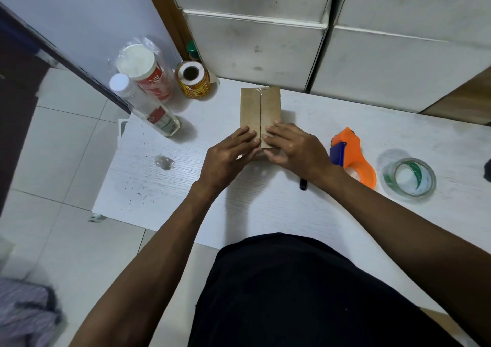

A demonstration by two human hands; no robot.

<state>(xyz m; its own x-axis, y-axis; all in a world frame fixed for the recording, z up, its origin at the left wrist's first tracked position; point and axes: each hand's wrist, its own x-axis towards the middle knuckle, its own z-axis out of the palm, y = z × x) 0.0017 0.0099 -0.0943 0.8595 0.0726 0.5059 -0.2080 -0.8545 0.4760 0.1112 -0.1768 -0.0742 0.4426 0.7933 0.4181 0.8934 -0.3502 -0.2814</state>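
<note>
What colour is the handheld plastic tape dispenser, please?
The dispenser is orange and blue; head view.

We can read almost nothing here. On the red band of the white-lidded tub (pixel 152 80) we see white lettering, but only a shape like a D comes through. The yellow label roll (pixel 195 86) carries red marks too blurred to read. The red label on the clear bottle (pixel 148 107), the green print inside the tape roll (pixel 409 179) and the cardboard box (pixel 260 104) give us nothing legible.
</note>
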